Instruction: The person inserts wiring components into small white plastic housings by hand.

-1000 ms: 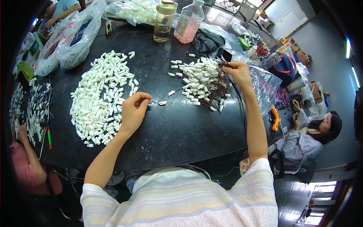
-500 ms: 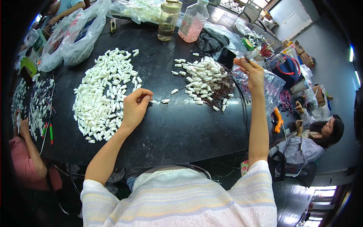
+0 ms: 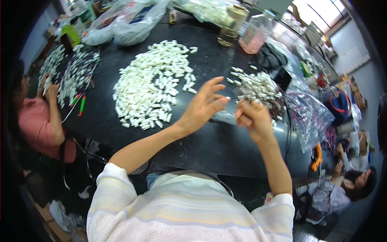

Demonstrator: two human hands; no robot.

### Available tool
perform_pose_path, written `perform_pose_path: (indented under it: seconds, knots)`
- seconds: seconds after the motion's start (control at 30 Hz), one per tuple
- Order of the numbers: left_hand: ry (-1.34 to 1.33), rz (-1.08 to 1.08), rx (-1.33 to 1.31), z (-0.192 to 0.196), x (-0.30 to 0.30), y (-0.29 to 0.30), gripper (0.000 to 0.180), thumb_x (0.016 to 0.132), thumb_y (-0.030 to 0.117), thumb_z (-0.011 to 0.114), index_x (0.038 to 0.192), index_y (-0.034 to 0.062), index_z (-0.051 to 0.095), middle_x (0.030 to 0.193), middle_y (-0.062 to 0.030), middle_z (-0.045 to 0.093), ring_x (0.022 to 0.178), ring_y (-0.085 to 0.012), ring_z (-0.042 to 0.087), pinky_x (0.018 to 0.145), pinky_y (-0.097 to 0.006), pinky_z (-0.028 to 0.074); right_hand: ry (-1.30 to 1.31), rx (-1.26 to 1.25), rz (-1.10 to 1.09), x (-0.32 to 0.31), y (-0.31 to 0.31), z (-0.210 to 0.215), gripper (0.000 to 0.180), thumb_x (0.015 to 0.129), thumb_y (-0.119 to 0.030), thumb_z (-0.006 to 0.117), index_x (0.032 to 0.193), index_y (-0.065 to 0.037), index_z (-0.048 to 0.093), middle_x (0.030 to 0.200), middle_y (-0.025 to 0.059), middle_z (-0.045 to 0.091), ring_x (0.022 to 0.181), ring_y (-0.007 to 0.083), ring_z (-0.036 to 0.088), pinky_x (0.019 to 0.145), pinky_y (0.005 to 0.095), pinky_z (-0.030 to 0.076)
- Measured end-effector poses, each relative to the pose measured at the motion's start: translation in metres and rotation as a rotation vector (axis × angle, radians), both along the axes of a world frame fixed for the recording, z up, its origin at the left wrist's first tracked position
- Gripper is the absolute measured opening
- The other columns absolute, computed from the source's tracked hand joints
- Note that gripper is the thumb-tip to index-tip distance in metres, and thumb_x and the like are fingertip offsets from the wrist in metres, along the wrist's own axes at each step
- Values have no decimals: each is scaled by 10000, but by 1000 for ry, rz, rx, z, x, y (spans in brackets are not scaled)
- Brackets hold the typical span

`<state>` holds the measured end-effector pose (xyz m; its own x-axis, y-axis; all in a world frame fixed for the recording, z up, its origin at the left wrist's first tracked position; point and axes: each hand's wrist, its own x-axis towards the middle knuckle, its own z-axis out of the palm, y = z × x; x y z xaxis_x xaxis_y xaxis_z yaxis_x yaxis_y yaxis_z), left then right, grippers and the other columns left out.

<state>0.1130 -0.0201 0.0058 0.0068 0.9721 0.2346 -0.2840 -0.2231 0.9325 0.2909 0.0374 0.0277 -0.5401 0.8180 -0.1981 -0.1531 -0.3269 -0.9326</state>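
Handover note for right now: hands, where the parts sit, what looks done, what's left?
Left hand: raised over the black table, fingers spread, pinching a small white piece.
Right hand: closed in a loose fist beside it; contents hidden.
Large pile of white pieces: left of the hands, probably the finished lot.
Smaller pile with dark wires: just beyond the right hand, probably still to do.
Clear bag: at right.
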Motion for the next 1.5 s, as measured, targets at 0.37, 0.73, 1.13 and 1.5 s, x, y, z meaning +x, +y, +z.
perform_pose_path:
  seconds: [0.37, 0.73, 1.13, 1.5]
  knots:
    - [660, 209, 164, -17, -14, 2, 238, 874, 151, 479, 1055, 0, 507, 879, -147, 602, 823, -274, 607, 712, -329, 487, 102, -321, 346, -45, -40, -29, 186, 911, -180, 435, 825, -28, 499, 546, -17, 395, 457, 44, 315, 400, 181, 278]
    - [1732, 487, -289, -37, -164, 115, 526, 827, 530, 403, 1269, 247, 409, 1363, -158, 278, 1272, -378, 196, 933, -631, 192, 148, -169, 38, -23, -12, -43, 142, 847, -144, 466, 824, -7, 497, 548, 13, 400, 417, 23, 240, 352, 170, 177]
    - [1523, 832, 45, -47, -167, 114, 183, 777, 193, 566, 910, 68, 559, 906, -143, 535, 885, -321, 495, 711, -422, 434, 42, 163, -177, -30, -15, -56, 154, 913, -172, 420, 910, -34, 489, 620, 2, 459, 481, 20, 317, 412, 166, 236]
    - [745, 954, -43, -29, -190, 127, 234, 853, 231, 512, 801, 7, 558, 628, -89, 556, 568, -258, 548, 564, -364, 441, 252, 238, -354, -17, -21, -53, 170, 915, -160, 424, 857, -15, 493, 619, -3, 411, 514, 59, 379, 475, 202, 337]
